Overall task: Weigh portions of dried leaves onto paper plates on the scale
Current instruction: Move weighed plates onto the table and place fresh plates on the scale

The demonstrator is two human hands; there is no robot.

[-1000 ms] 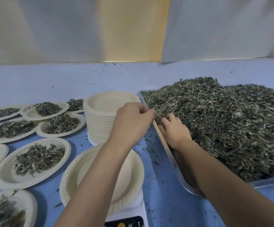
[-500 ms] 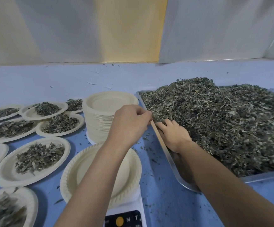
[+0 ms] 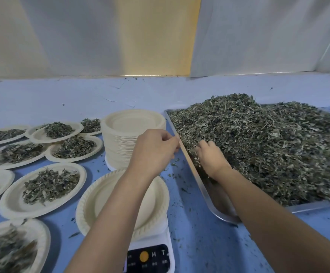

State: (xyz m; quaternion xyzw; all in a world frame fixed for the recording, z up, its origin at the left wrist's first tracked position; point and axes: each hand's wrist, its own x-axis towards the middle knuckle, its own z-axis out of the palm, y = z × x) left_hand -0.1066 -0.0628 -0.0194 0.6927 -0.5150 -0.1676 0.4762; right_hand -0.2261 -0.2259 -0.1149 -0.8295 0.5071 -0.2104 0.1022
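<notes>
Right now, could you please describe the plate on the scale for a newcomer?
Find the metal tray of dried leaves at right. Left of its near corner stands a white scale carrying one paper plate. Unlike the single plates nearby, it is empty.

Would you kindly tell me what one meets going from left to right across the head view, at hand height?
Paper plate with a leaf portion → left hand → right hand → heap of dried leaves.

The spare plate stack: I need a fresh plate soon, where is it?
Head view, centre: the plate stack stands beyond the scale's empty plate, just left of the leaf tray, behind the left hand.
</notes>
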